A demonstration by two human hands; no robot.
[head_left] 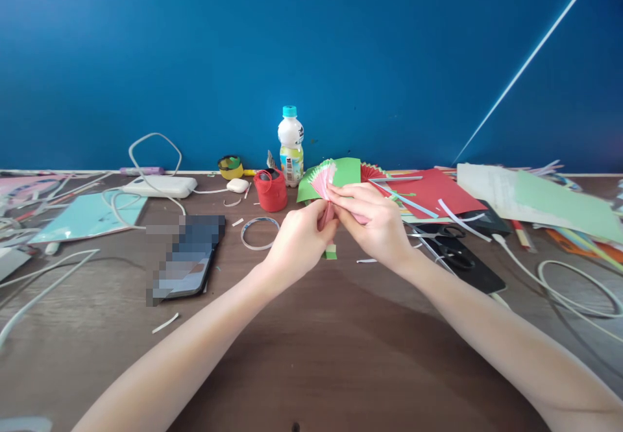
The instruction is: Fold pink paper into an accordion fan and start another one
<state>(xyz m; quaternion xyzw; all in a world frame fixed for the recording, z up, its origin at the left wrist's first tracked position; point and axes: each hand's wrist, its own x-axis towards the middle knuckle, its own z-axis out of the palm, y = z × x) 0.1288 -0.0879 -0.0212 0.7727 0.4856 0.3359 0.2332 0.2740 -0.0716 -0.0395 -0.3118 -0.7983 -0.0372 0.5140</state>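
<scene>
Grip: both hands closed on one pc., L hand and R hand pinching a pleated paper fan, pink w/ pale green-white edge, held up over the far-centre part of the brown table. Fan's lower part mostly hidden by fingers. Sm. green-white paper bit just below hands; attached or loose, can't tell.

Directly behind fan: green paper sheet, partly covered by it.

R side: red pleated paper, partly hidden; red paper sheet w/ light-blue strip on top; scissors w/ blk handles lying across dark flat slab, near R forearm; wht cable; wht/pale-green sheet atop assorted papers.

L side, nearest first: tape ring, flat, just beside L hand; red round container; plastic bottle, teal cap, upright nr. blue wall; wht sm. case; yellow roll; smartphone, screen pixelated; wht power bank; light-blue sheet under wht cord.
</scene>
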